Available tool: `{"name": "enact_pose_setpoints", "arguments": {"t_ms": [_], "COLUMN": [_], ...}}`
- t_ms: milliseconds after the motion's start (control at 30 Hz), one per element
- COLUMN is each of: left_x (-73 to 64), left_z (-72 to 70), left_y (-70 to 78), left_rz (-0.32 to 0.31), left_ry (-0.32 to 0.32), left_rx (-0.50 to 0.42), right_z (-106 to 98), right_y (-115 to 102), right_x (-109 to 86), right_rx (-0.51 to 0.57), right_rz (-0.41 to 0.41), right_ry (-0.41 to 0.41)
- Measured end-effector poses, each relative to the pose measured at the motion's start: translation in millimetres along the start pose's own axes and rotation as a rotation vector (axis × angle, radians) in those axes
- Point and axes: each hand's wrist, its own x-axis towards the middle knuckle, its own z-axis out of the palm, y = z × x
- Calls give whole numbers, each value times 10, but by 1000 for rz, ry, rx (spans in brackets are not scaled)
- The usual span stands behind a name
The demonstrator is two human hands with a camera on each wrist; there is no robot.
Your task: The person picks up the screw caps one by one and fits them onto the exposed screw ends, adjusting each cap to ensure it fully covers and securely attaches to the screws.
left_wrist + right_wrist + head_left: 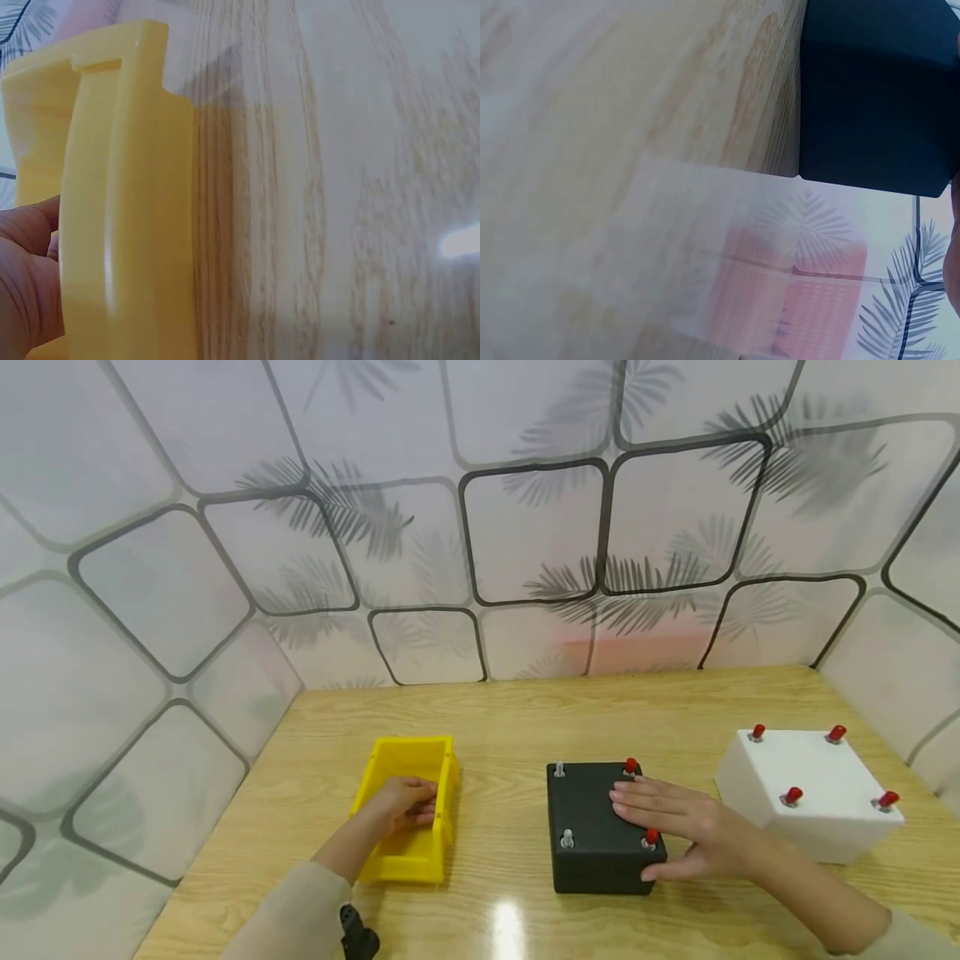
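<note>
A yellow bin (pixel 401 867) stands on the left side of the table. My left hand (pixel 405 802) reaches down into it with bent fingers, and whatever lies between the fingertips is hidden. The left wrist view catches only part of that hand behind the yellow wall (pixel 124 202). My right hand (pixel 682 827) rests flat on the right part of a black box (pixel 592 810), fingers straight and thumb at its front edge. Red caps (pixel 631 765) top its two right posts; the two left posts (pixel 567 838) are bare and silvery. The right wrist view shows the box's dark side (pixel 877 105).
To the right, a white box (pixel 825 777) carries red caps (pixel 792 795) on posts at its corners. A patterned curtain (pixel 532 535) encloses the wooden table (pixel 495 827) at the back and sides. A black strap piece (pixel 358 935) sits at the left wrist.
</note>
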Motion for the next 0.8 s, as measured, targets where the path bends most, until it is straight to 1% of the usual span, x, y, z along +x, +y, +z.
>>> {"name": "enact_pose_setpoints", "arguments": {"t_ms": [133, 167, 267, 400, 567, 600, 800], "left_x": [-9, -10, -42, -94, -140, -155, -220], "left_z": [13, 23, 33, 11, -45, -56, -82], "left_y": [8, 1, 2, 16, 28, 33, 61], "left_rz": [-6, -9, 2, 19, 28, 30, 30], "left_ry": [7, 26, 31, 10, -29, -41, -58], "left_rx": [-10, -4, -17, -40, -58, -57, -46], "right_z": [-11, -13, -15, -3, 13, 14, 12], "right_y": [-27, -35, -50, -41, -4, 1, 10], "right_x": [54, 67, 93, 72, -5, -17, -38], "right_rx": [1, 2, 3, -2, -14, -15, -21], "right_rz": [-9, -9, -11, -7, 4, 7, 6], "right_ry": [10, 11, 16, 12, 0, -2, -2]}}
